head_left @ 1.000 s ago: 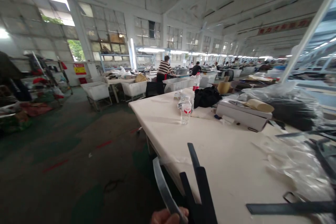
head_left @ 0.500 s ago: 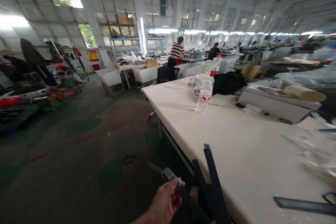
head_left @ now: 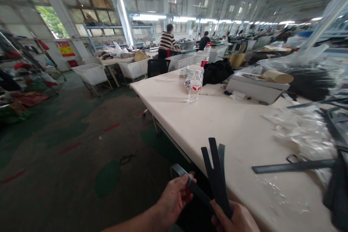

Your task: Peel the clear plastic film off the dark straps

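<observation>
My left hand (head_left: 174,199) pinches the end of a dark grey strap (head_left: 179,171) near the front edge of a long white table (head_left: 206,123). My right hand (head_left: 233,219) grips a bundle of black straps (head_left: 216,174) that stand up and fan out over the table edge. The strap in my left hand runs down towards the bundle in my right. Another dark strap (head_left: 290,167) lies flat on the table to the right, apart from both hands.
A water bottle (head_left: 195,87), a black bag (head_left: 217,72), a white box (head_left: 255,88) and clear plastic wrapping (head_left: 301,130) sit on the table. White bins (head_left: 91,73) stand on the dark green floor at left. A person in a striped top (head_left: 165,43) works far behind.
The view tipped down, so both hands show more fully. My left hand rose and now pinches the grey strap's end, which has folded over. My right hand came into view holding the black bundle.
</observation>
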Tool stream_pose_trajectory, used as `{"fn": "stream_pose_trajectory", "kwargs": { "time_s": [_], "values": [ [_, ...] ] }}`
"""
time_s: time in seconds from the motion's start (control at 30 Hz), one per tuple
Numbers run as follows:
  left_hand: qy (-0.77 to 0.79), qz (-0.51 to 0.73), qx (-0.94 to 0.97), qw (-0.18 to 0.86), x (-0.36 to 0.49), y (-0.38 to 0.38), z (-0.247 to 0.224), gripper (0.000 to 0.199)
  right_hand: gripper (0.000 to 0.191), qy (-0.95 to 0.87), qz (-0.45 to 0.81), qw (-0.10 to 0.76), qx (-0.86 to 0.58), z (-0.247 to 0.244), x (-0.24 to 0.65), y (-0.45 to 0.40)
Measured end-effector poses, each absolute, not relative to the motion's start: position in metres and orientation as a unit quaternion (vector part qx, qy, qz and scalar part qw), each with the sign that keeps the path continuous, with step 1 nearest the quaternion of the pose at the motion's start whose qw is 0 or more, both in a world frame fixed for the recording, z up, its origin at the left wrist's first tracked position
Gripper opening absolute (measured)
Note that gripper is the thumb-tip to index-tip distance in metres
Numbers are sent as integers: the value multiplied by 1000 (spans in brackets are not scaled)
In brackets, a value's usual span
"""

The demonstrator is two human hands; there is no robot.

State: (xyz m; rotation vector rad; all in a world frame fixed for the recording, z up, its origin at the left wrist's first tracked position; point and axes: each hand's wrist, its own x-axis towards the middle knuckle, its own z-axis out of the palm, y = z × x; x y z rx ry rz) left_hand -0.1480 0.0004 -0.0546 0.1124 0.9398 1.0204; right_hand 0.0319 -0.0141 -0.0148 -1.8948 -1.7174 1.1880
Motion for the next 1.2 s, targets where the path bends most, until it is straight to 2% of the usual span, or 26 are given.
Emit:
{"fn": "stream_pose_trajectory", "kwargs": {
  "time_s": [0.13, 0.3, 0.4, 0.57, 0.73, 0.87, 1.0, 1.07, 1.2],
  "values": [
    [364, 452, 89, 809, -129, -9, -47, 31, 50, -629, 418, 192, -626, -3, 20, -5],
    [441, 459, 78, 767, -142, 3, -49, 29, 51, -582, 432, 169, -668, -5, 42, -20],
    [436, 440, 86, 781, -141, 0, -51, 29, 50, -566, 430, 181, -679, -4, 44, -28],
    [351, 395, 126, 839, -122, -16, -47, 30, 51, -565, 461, 260, -633, -2, 36, -25],
    [392, 366, 93, 839, -130, -12, -30, 25, 54, -431, 477, 405, -650, -29, 68, -34],
    [392, 333, 83, 854, -129, -11, -15, 26, 41, -414, 465, 488, -612, -40, 70, -51],
    [358, 283, 82, 886, -113, -21, -17, 21, 19, -585, 410, 486, -504, -28, 54, -57],
    [337, 267, 81, 899, -105, -24, -24, 20, 15, -638, 379, 490, -457, -22, 52, -57],
    [345, 260, 24, 902, -96, -17, -46, 30, 13, -548, 359, 554, -514, -15, 60, -65]
  ]
}}
